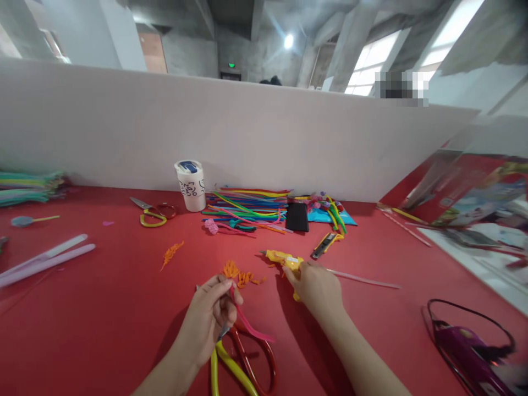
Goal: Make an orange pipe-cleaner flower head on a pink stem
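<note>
Glue gun [284, 258] lies on the red table [103, 308] with our right hand [315, 286] closed around its handle. Our left hand [210, 313] pinches a pink stem [251, 329] topped with orange fringe [231, 269], and the scissors [247, 363] are just underneath.

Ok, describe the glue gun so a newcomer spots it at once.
Start at the red table, near its middle, just this side of the heap of coloured pipe cleaners. The right hand holds the glue gun, whose nozzle points left. It is plain yellow, unlike the yellow-and-black utility knife beside it.
</note>
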`<control>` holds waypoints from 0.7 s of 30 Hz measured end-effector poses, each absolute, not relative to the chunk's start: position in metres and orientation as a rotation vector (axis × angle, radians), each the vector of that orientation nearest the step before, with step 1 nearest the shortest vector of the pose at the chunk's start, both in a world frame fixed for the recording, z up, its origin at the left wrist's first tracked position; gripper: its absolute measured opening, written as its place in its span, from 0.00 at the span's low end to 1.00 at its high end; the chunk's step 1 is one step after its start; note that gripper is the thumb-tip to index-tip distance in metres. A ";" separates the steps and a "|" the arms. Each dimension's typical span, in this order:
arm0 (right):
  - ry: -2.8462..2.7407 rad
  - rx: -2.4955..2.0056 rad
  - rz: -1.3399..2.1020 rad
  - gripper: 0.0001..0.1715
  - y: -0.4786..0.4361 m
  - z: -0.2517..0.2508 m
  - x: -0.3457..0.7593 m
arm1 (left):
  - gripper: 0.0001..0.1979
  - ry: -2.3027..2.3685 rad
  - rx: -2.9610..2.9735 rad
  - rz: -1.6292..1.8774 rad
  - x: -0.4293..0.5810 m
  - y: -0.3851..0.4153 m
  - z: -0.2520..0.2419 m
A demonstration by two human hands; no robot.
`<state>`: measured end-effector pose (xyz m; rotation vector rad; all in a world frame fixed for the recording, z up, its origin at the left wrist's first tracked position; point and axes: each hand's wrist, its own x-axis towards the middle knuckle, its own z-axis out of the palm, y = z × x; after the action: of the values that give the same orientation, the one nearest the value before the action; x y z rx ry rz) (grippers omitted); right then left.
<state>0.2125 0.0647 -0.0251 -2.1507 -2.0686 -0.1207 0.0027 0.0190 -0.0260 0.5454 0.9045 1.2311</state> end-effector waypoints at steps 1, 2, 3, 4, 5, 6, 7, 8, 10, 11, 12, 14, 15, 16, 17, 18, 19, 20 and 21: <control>-2.122 -2.065 -0.147 0.18 0.063 -0.025 0.209 | 0.10 0.902 0.542 1.230 0.003 0.019 -0.026; -2.191 -1.961 -0.156 0.14 0.062 -0.025 0.205 | 0.10 0.899 0.539 1.228 0.003 0.019 -0.026; -2.268 -1.846 -0.145 0.12 0.062 -0.027 0.201 | 0.10 0.895 0.536 1.224 0.004 0.019 -0.026; -2.344 -1.729 -0.120 0.10 0.061 -0.029 0.195 | 0.10 0.891 0.535 1.220 0.004 0.019 -0.026; -2.409 -1.620 -0.089 0.08 0.062 -0.032 0.190 | 0.10 0.887 0.534 1.215 0.004 0.019 -0.026; -2.454 -1.530 -0.057 0.08 0.062 -0.036 0.185 | 0.10 0.885 0.532 1.212 0.005 0.019 -0.026; -2.478 -1.464 -0.027 0.08 0.063 -0.040 0.181 | 0.10 0.885 0.531 1.207 0.005 0.018 -0.026; -2.481 -1.420 0.003 0.08 0.064 -0.044 0.178 | 0.10 0.886 0.531 1.202 0.006 0.018 -0.026; -2.439 -1.385 0.067 0.11 0.065 -0.051 0.175 | 0.09 0.883 0.550 1.186 0.006 0.017 -0.025; -2.401 -1.382 0.107 0.12 0.066 -0.053 0.175 | 0.09 0.878 0.568 1.176 0.007 0.016 -0.024; -2.355 -1.382 0.153 0.13 0.066 -0.054 0.175 | 0.09 0.872 0.589 1.167 0.008 0.015 -0.023; -2.237 -1.394 0.261 0.12 0.063 -0.051 0.177 | 0.10 0.865 0.623 1.148 0.009 0.014 -0.022; -2.170 -1.400 0.323 0.11 0.060 -0.048 0.177 | 0.10 0.865 0.630 1.139 0.009 0.014 -0.021; -2.101 -1.402 0.390 0.09 0.057 -0.044 0.178 | 0.09 0.866 0.633 1.131 0.010 0.014 -0.021; -2.036 -1.395 0.465 0.07 0.052 -0.038 0.178 | 0.09 0.868 0.631 1.125 0.010 0.014 -0.021; -1.973 -1.381 0.544 0.06 0.047 -0.032 0.177 | 0.09 0.870 0.629 1.116 0.010 0.013 -0.021; -1.925 -1.351 0.632 0.06 0.041 -0.026 0.176 | 0.08 0.875 0.627 1.108 0.011 0.013 -0.021; -1.887 -1.316 0.710 0.07 0.036 -0.020 0.174 | 0.08 0.883 0.627 1.100 0.011 0.013 -0.021; -1.856 -1.286 0.774 0.07 0.030 -0.014 0.173 | 0.08 0.893 0.630 1.088 0.012 0.013 -0.021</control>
<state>0.1725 0.0301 -0.0141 -1.2857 -1.8558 0.7737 0.0119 0.0129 -0.0213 0.6298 0.8932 1.0880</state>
